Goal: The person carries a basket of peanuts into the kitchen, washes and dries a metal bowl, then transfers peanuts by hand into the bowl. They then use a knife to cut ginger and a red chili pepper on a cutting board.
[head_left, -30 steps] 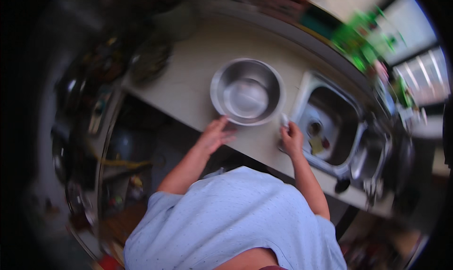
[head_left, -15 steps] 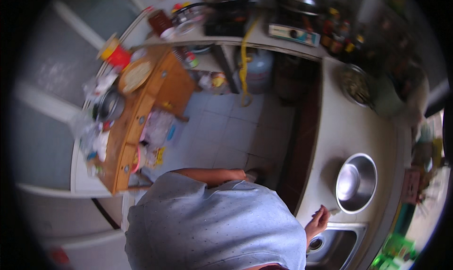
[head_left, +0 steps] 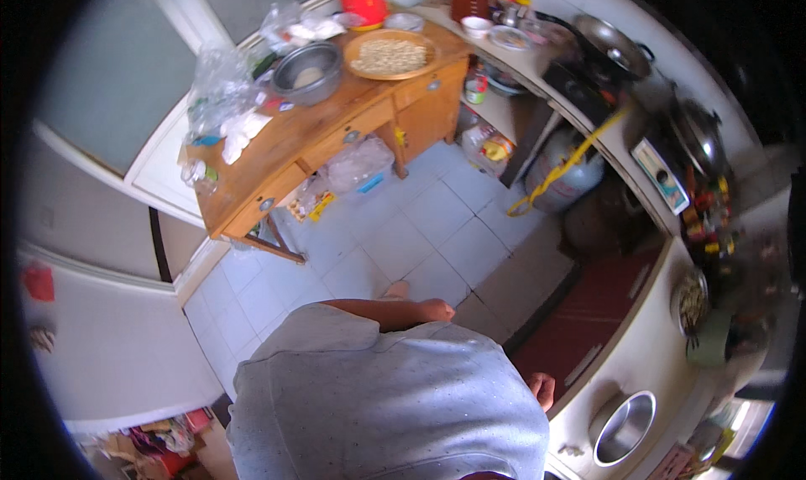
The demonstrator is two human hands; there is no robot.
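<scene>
The whole view has swung left over the last second: the basin sat near the centre with both hands close to it, and now the floor [head_left: 395, 237] fills the middle of the frame. The pale worktop [head_left: 625, 358] has slid to the lower right, and the wooden worktop [head_left: 298, 132], with its grey bowl [head_left: 323, 96] and orange tray [head_left: 353, 64], has come in at upper left. I take this as the person turning away, so handling of the basin looks broken off for the moment.

The basin [head_left: 621, 436] stands on the pale worktop at lower right, down and to the right of the right hand [head_left: 542, 389] and well apart from it. The left hand [head_left: 437, 310], near the frame's centre in front of the shirt [head_left: 395, 388], is farther off still.

The left hand's fingers look curled in, but its palm is hidden; I cannot tell whether it grips anything. The right hand is partly covered by the shirt, its fingers bent, its hold equally unclear. A small pale item [head_left: 571, 451] lies just left of the basin, out of both hands.
</scene>
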